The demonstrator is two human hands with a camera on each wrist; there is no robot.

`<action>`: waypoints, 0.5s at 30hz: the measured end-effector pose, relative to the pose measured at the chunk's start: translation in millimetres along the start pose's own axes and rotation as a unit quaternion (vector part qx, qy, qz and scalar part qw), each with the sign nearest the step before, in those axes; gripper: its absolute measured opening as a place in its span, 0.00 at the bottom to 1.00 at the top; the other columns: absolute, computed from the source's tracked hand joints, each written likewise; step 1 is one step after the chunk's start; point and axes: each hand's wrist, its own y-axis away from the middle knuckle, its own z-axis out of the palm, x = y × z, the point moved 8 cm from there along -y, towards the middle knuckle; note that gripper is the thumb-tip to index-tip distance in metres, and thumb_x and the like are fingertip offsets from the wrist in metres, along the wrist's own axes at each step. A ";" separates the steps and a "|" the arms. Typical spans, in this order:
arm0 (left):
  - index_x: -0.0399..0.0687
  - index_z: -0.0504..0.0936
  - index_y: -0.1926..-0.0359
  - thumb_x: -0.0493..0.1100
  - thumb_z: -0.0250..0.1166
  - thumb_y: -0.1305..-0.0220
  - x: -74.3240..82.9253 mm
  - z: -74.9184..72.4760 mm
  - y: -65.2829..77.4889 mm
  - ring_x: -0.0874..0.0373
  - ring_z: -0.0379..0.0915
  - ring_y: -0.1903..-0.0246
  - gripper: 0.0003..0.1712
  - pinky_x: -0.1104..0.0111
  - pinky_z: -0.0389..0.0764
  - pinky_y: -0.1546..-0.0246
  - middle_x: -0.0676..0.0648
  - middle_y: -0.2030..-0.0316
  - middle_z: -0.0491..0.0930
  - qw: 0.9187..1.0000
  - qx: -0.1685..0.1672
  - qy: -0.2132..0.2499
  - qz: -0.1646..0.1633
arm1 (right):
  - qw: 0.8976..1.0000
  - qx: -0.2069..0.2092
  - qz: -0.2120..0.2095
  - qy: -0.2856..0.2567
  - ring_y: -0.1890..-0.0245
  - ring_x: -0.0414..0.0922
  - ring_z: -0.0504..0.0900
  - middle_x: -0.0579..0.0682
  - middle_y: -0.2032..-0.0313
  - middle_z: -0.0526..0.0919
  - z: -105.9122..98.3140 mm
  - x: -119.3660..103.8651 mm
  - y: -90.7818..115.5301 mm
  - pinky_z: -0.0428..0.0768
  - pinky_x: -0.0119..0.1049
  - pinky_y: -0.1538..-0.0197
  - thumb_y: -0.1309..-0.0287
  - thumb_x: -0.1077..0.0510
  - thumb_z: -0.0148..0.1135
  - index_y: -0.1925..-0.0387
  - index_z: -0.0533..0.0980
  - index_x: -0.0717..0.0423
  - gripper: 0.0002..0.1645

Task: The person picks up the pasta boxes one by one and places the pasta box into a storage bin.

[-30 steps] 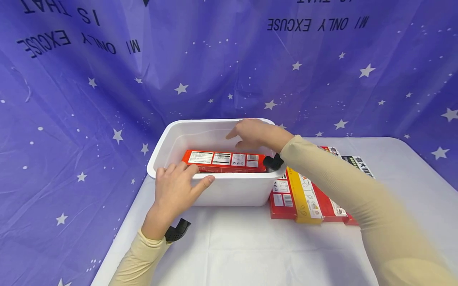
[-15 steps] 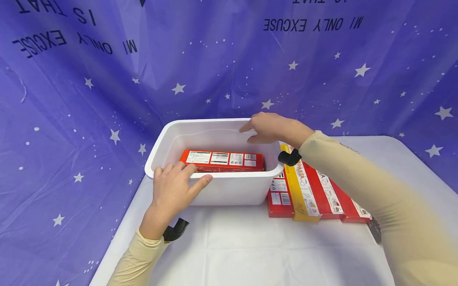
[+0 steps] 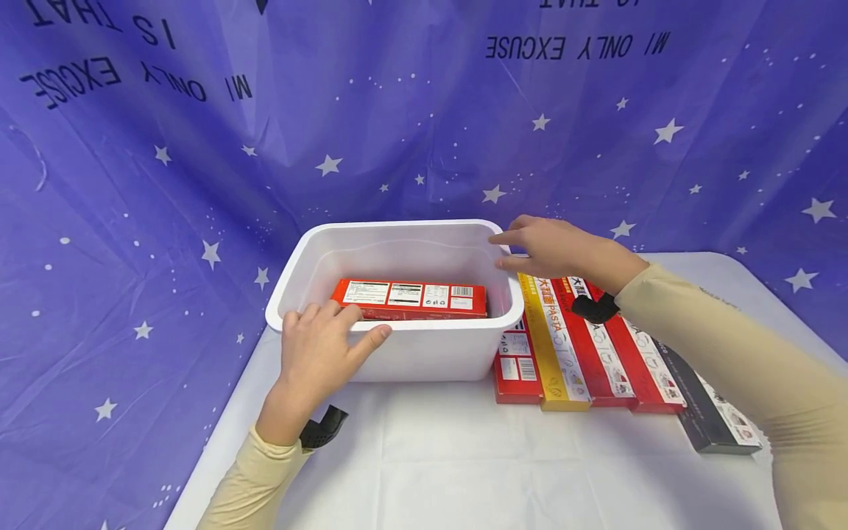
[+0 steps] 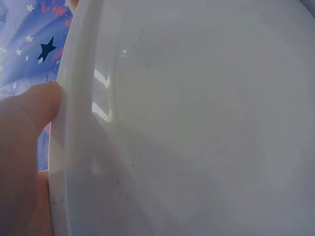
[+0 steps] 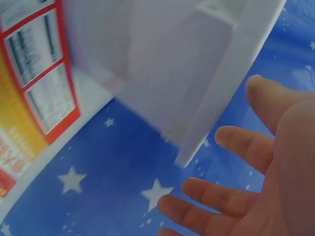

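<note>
A white plastic bin [image 3: 424, 353] stands in the middle of the head view, with a red pasta box [image 3: 414, 298] lying inside it. My left hand [image 3: 321, 350] holds the bin's near rim at the left, fingers hooked over the edge and thumb along it. In the left wrist view the thumb [image 4: 37, 103] meets the rim, and the bin's outer wall fills most of the picture. My right hand [image 3: 556, 246] is at the bin's right rim with nothing in it, its fingers spread. The right wrist view shows those fingers [image 5: 221, 196] loosely extended beside the rim.
Right of the bin, a row of pasta boxes lies on the white table [image 3: 464, 471]: several red ones [image 3: 599, 375], a yellow one [image 3: 553, 368] and a black one [image 3: 712, 419] at the row's end. A purple star-patterned cloth [image 3: 424, 132] hangs behind.
My right hand has drawn back from over the inside of the bin, moving right past its rim. More of the box row shows now. The left hand stays at the rim.
</note>
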 end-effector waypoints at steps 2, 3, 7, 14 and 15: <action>0.50 0.85 0.58 0.70 0.61 0.36 0.1 0.1 0.1 0.43 0.75 0.65 0.29 0.51 0.65 0.61 0.44 0.65 0.83 1.000 0.000 0.000 0.000 | 1.000 0.006 0.007 -0.002 0.38 0.62 0.78 0.63 0.37 0.78 1.5 9.7 8.7 0.76 0.63 0.38 0.30 0.42 0.60 0.30 0.73 0.49 0.32; 0.50 0.85 0.58 0.70 0.60 0.36 0.1 0.1 0.1 0.43 0.75 0.65 0.29 0.51 0.65 0.61 0.44 0.65 0.83 1.000 -0.001 -0.001 0.000 | 1.000 0.007 0.011 -0.002 0.38 0.63 0.78 0.64 0.37 0.78 2.3 14.1 13.1 0.76 0.64 0.38 0.30 0.42 0.59 0.30 0.73 0.50 0.32; 0.50 0.84 0.58 0.70 0.60 0.35 0.1 0.3 -0.5 0.43 0.75 0.65 0.29 0.51 0.65 0.61 0.44 0.65 0.83 1.000 -0.003 0.000 -0.001 | 0.999 0.007 0.036 -0.002 0.36 0.65 0.76 0.65 0.36 0.77 8.4 35.2 30.1 0.75 0.66 0.39 0.31 0.41 0.60 0.31 0.73 0.50 0.33; 0.51 0.85 0.57 0.70 0.60 0.35 0.2 0.7 -0.8 0.43 0.76 0.64 0.29 0.51 0.65 0.61 0.44 0.64 0.83 1.000 -0.004 0.003 -0.001 | 0.998 0.011 0.069 0.001 0.40 0.67 0.77 0.68 0.39 0.77 22.0 75.8 60.7 0.75 0.68 0.41 0.30 0.40 0.60 0.31 0.74 0.52 0.33; 0.51 0.85 0.57 0.70 0.60 0.35 0.0 0.7 -0.8 0.42 0.76 0.64 0.29 0.50 0.65 0.61 0.44 0.64 0.83 1.000 -0.004 0.002 -0.001 | 0.997 0.013 0.070 0.001 0.40 0.67 0.77 0.68 0.39 0.78 23.7 80.6 65.0 0.74 0.69 0.41 0.30 0.41 0.60 0.32 0.74 0.52 0.33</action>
